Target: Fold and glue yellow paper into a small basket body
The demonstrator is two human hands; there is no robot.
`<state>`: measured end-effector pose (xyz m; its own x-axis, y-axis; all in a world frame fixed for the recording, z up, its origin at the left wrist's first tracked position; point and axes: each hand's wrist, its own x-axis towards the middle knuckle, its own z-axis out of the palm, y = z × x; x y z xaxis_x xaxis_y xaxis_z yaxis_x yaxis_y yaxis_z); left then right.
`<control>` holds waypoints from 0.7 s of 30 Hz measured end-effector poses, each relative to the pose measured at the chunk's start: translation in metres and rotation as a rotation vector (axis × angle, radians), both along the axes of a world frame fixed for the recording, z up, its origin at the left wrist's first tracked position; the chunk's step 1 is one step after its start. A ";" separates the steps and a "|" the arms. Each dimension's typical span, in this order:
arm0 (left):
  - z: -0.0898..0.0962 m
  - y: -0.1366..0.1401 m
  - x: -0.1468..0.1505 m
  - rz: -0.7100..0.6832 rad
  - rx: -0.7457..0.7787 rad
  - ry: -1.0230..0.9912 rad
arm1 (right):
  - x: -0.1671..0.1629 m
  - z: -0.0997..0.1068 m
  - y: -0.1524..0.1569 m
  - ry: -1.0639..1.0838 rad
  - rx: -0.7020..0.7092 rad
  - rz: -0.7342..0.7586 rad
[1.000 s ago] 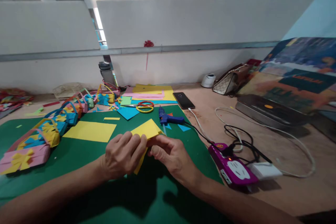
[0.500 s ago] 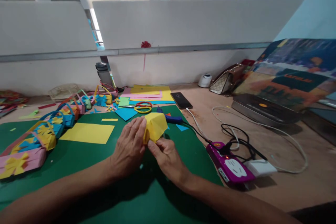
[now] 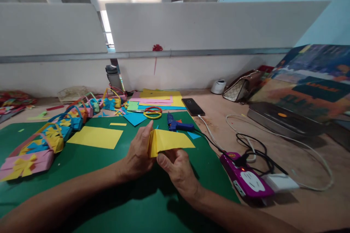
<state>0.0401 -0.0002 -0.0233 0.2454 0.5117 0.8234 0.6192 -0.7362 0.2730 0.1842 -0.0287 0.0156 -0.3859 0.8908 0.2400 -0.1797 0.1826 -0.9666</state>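
Observation:
Between my two hands, above the green mat (image 3: 115, 204), is a folded sheet of yellow paper (image 3: 171, 140) with upright creases near its left end. My left hand (image 3: 139, 149) presses against that creased end, fingers close together and pointing away from me. The right hand (image 3: 179, 165) grips the lower edge, thumb in front and fingers partly hidden behind the paper. Just beyond the paper lies a blue hot glue gun (image 3: 179, 124). A flat yellow sheet (image 3: 95, 137) rests on the mat left of my hands.
Small paper baskets with bows (image 3: 54, 134) line the left side. Scissors (image 3: 152, 112) and coloured paper sheets (image 3: 161, 98) lie at the back. On the right are a phone (image 3: 193, 106), a purple power strip (image 3: 247, 178), tangled cables (image 3: 254, 149) and a dark case (image 3: 284, 120).
The yellow paper has opened from a bunched shape into a longer piece reaching right. Both hands have shifted slightly, and the glue gun is now more exposed.

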 end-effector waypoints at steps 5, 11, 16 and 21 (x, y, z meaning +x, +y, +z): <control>-0.004 -0.001 0.003 0.043 -0.015 0.034 | -0.002 0.008 -0.004 0.017 -0.108 -0.118; -0.003 -0.007 0.006 0.001 -0.157 -0.041 | -0.001 0.001 -0.002 -0.021 -0.212 -0.226; -0.003 -0.007 0.008 -0.043 -0.247 -0.101 | 0.002 -0.001 -0.002 0.000 -0.231 -0.199; -0.006 -0.005 0.007 -0.068 -0.322 -0.114 | 0.003 0.000 -0.003 0.037 -0.245 -0.224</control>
